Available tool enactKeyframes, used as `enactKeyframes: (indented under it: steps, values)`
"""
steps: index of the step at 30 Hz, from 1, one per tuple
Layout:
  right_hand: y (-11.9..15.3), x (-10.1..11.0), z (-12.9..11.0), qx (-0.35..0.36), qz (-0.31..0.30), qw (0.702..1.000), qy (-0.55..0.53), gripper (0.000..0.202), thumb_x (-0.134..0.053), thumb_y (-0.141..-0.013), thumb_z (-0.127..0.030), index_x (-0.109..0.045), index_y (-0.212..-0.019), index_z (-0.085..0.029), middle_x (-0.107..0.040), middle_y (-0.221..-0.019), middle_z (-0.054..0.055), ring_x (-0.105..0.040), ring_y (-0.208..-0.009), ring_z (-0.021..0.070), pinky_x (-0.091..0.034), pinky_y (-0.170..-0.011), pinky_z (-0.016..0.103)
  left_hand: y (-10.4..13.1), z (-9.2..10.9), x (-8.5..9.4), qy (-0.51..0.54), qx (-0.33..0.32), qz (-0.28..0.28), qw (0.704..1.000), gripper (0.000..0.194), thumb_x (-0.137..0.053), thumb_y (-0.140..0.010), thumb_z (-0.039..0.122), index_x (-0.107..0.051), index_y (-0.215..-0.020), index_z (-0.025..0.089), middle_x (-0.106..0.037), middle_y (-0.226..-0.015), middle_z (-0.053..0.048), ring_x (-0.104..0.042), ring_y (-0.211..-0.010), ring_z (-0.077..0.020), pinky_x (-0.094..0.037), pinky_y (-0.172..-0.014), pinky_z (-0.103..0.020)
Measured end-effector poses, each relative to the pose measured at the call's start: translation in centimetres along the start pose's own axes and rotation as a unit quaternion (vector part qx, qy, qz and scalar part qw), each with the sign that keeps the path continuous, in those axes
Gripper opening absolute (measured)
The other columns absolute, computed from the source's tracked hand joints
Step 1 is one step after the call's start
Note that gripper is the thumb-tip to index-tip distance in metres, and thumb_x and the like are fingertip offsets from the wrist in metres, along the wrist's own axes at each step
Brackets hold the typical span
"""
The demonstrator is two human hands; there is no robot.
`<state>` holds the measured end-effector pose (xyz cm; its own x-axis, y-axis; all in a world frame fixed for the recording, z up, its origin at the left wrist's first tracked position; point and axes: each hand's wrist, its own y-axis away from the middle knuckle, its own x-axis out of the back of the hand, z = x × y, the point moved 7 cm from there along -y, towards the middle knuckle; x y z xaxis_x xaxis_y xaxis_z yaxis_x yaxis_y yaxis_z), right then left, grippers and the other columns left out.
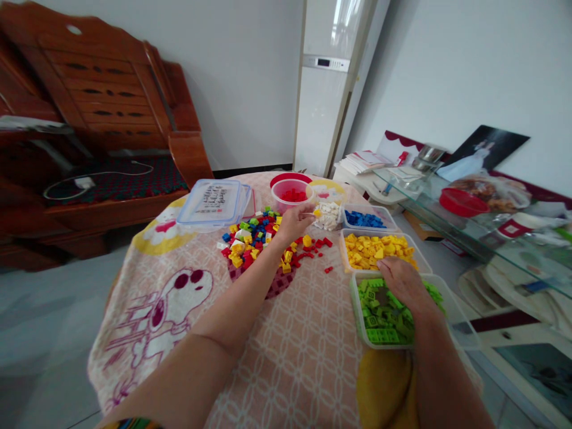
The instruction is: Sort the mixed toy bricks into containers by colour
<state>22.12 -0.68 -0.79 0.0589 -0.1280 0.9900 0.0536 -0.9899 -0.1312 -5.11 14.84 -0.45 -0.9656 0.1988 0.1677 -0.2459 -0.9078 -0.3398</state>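
Mostly small and square-edged, the loose bricks of the mixed pile (249, 238) mingle red, yellow, blue, green and white on the table (286, 345). The left hand (295, 223) reaches over the pile's far right side, fingertips apparently pinching a small, bright yellow brick (317, 213) beside the heaped white bricks (330, 218). The right hand (403, 282) leans over the studded, lime-green bricks (379, 322) in their box, its fingertips at the near edge of the yellow bricks (361, 249); whether they pinch one, I cannot tell. Deep-blue bricks (363, 220) lie in the box beyond, and red bricks (294, 195) sit inside a round, pinkish tub (285, 207).
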Motion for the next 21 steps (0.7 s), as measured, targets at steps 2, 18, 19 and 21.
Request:
enactKeyframes:
  steps: [2, 18, 19, 21]
  values:
    - [0.0, 0.0, 0.0, -0.001, 0.0, 1.0, 0.0, 0.038, -0.035, -0.103, -0.026, -0.068, -0.085, -0.018, -0.075, -0.095, 0.014, -0.068, -0.093, 0.0242, -0.047, -0.086, 0.034, 0.1, 0.2, 0.6, -0.055, 0.006, -0.005, 0.998, 0.038, -0.068, -0.078, 0.022, -0.074, -0.113, 0.01, -0.078, -0.107, -0.012, -0.074, -0.093, -0.0209, -0.059, -0.084, -0.032]
    - [0.0, -0.1, 0.1, 0.0, 0.011, 1.0, -0.011, 0.035, -0.038, -0.102, -0.025, -0.066, -0.081, -0.02, -0.074, -0.092, 0.014, -0.067, -0.088, 0.024, -0.047, -0.082, 0.035, 1.8, 1.2, -1.1, -0.361, 0.025, -0.155, 0.919, 0.012, -0.072, -0.071, 0.02, -0.081, -0.078, 0.015, -0.075, -0.07, -0.004, -0.065, -0.065, -0.0159, -0.046, -0.065, -0.024]
    - [0.0, -0.1, 0.1, -0.002, 0.006, 1.0, -0.011, 0.035, -0.037, -0.102, -0.025, -0.066, -0.082, -0.019, -0.074, -0.092, 0.014, -0.067, -0.088, 0.0239, -0.046, -0.082, 0.035, 1.8, 1.1, -1.1, -0.365, 0.028, -0.156, 0.917, 0.011, -0.071, -0.072, 0.018, -0.08, -0.076, 0.015, -0.074, -0.067, -0.004, -0.064, -0.064, -0.0158, -0.046, -0.065, -0.024]
    - [0.0, -0.1, 0.0, -0.004, 0.002, 1.0, -0.01, 0.036, -0.037, -0.102, -0.025, -0.066, -0.083, -0.018, -0.074, -0.093, 0.014, -0.067, -0.089, 0.0236, -0.046, -0.083, 0.034, 1.8, 1.3, -1.1, -0.361, 0.028, -0.154, 0.919, 0.012, -0.068, -0.073, 0.016, -0.08, -0.074, 0.015, -0.073, -0.064, -0.003, -0.064, -0.063, -0.0157, -0.046, -0.065, -0.024]
